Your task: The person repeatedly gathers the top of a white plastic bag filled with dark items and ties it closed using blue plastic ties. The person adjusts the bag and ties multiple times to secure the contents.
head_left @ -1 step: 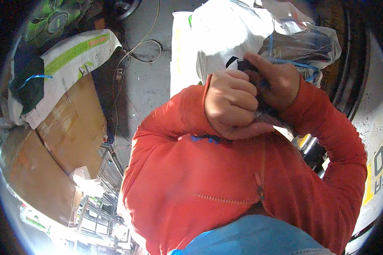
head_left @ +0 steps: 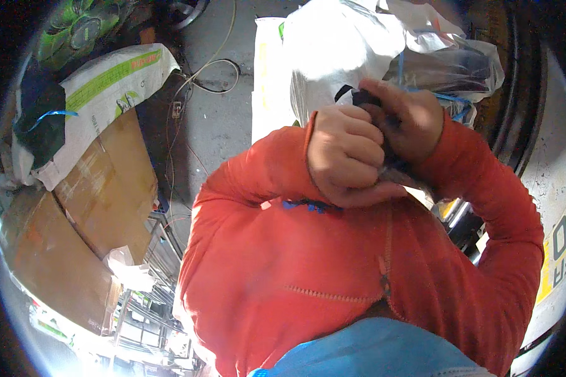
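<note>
In front of my chest, my left hand [head_left: 347, 154] is closed in a fist, knuckles upward and thumb stretched to the right along the bottom. My right hand [head_left: 416, 122] is curled just right of it, its thumb up and slightly smeared. Between the two hands is a small dark thing [head_left: 365, 98], black with a pale patch at its upper left; my right hand grips it. Most of it is hidden, so its kind cannot be made out. Whatever lies inside my left fist is covered by the fingers.
Beyond my hands stand a bulging white plastic bag [head_left: 343, 50] and a clear bag of dark stuff [head_left: 443, 69]. At left, a white-and-green sack [head_left: 122, 78] lies by brown boards [head_left: 110, 179]. Cables [head_left: 182, 94] run over the grey floor [head_left: 223, 119]. A wire rack [head_left: 148, 327] stands lower left.
Both hands keep their grip; my left hand has shifted very slightly to the right. Nothing else has visibly moved.
</note>
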`<state>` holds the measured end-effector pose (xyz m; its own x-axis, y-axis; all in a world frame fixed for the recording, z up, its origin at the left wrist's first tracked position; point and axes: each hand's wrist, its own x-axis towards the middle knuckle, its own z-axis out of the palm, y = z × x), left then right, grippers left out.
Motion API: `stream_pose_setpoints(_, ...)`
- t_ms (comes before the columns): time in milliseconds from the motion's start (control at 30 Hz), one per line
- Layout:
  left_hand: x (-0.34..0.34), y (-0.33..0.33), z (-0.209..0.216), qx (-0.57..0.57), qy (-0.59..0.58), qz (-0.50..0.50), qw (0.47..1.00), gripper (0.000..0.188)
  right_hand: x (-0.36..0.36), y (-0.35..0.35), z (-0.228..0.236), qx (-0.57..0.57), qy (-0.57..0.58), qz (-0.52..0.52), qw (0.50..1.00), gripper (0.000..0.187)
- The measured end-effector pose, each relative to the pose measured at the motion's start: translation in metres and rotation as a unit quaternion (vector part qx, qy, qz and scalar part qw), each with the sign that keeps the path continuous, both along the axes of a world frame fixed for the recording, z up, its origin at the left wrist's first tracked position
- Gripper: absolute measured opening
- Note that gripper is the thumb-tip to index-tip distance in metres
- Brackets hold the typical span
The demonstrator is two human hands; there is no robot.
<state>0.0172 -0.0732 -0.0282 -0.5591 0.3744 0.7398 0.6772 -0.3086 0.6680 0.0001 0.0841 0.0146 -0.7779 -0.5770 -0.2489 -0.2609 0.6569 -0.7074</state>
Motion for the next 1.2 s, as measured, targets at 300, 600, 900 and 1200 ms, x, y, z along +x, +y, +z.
stream_pose_setpoints(300, 0.014, 0.008, -0.003, -0.059, 0.012, -0.019, 0.998, 0.027, -0.006, -0.004, -0.017, -0.031, -0.046, -0.057, 0.997, 0.022)
stream_pose_setpoints(600, 0.024, 0.020, 0.005, -0.416, 0.094, -0.040, 0.903, 0.022, 0.006, 0.008, 0.010, 0.053, 0.179, -0.103, 0.977, 0.021)
stream_pose_setpoints(900, 0.017, 0.037, 0.033, -0.310, -0.191, 0.004, 0.931, 0.020, 0.032, 0.073, 0.099, -0.439, -0.088, -0.509, 0.735, 0.023)
stream_pose_setpoints(1200, -0.038, 0.169, 0.032, -0.226, 0.013, -0.275, 0.934, 0.025, 0.014, 0.119, 0.100, -0.324, 0.015, -0.478, 0.816, 0.032)
